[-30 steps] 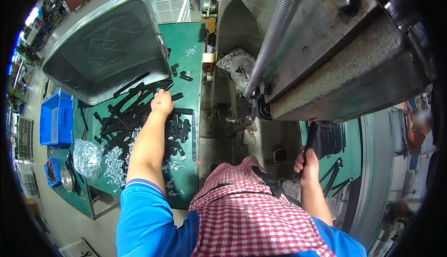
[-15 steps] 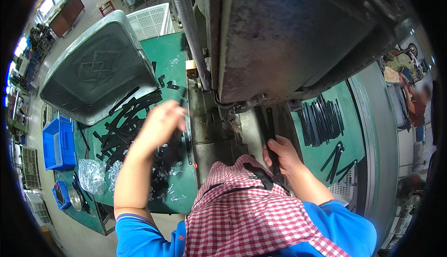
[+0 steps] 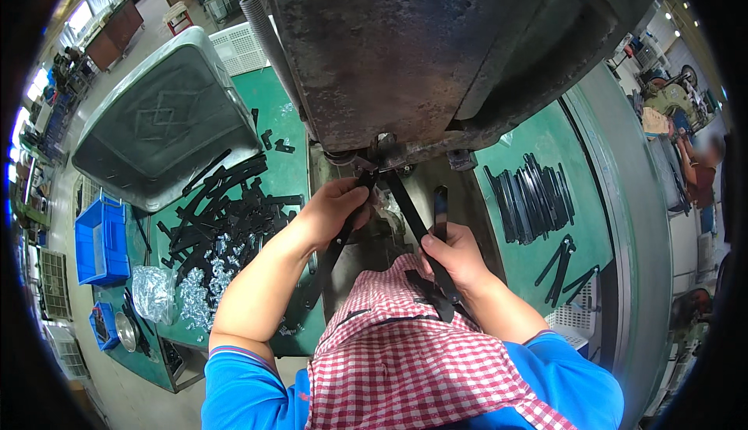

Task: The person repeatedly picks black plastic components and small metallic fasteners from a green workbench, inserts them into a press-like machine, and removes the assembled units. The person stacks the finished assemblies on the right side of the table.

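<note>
Hours read from the centre of the view.

Blue bin, one, nine o'clock. Small blue tray, one, eight o'clock. Clear plastic bag, one, eight o'clock. Grey tub, one, tipped on its side, ten o'clock. Small silvery parts, loose pile, eight o'clock. Black metal pieces, heaped, nine o'clock, on a green table.

Left hand, just inside nine o'clock: closed around a black strip, whose lower end points to seven o'clock. Machine head, one, dark and scuffed, twelve o'clock. Right hand, four o'clock: gripping a long black strip slanting toward eleven o'clock; a shorter dark strip rises toward twelve behind its fingers. Upper ends of both long strips lie close together below the machine head; contact cannot be told.

Row of black strips, three o'clock. Loose strips, four o'clock.
</note>
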The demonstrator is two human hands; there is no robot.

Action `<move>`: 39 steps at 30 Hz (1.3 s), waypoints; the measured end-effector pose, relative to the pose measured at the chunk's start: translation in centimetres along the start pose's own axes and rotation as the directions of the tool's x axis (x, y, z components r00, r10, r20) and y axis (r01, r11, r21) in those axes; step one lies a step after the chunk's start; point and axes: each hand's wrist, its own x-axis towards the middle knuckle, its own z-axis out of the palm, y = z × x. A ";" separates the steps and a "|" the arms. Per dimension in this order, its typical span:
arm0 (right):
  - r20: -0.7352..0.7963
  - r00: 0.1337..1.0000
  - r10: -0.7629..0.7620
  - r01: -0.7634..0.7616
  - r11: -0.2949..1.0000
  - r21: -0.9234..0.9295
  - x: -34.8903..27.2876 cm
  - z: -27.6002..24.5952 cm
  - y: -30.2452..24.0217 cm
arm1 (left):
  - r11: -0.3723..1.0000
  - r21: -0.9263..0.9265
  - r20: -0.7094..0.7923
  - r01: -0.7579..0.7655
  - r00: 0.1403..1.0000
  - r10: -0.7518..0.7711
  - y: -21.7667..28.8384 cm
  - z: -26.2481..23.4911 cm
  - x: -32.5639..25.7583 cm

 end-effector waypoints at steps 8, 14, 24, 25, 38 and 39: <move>-0.004 1.000 0.017 -0.017 0.989 -0.149 1.6 1.0 0.0 | 0.992 -0.090 -0.057 0.088 0.994 -0.093 -3.2 0.9 -2.4; -0.059 0.998 -0.001 -0.030 0.850 -0.525 2.3 -1.0 0.8 | 0.983 -0.183 0.057 0.007 0.998 0.003 -9.0 1.6 -9.2; 0.133 0.790 -0.598 0.255 0.123 -0.959 23.0 -1.1 -4.8 | 0.968 0.220 -0.053 0.123 0.992 -0.115 -10.6 -4.7 -11.8; 0.135 0.828 -0.544 0.208 0.075 -0.975 23.8 -0.1 -5.3 | 0.938 0.333 -0.147 0.100 0.988 -0.053 -10.8 -6.6 -10.5; 0.087 0.881 -0.464 0.072 -0.049 -0.996 26.3 3.0 -7.0 | 0.363 0.875 -0.443 0.322 0.834 0.329 -10.6 -22.6 15.2; 0.060 0.902 -0.429 0.029 -0.077 -0.997 25.7 3.1 -7.4 | 0.414 0.838 -0.486 0.355 0.830 0.273 -9.8 -22.3 15.6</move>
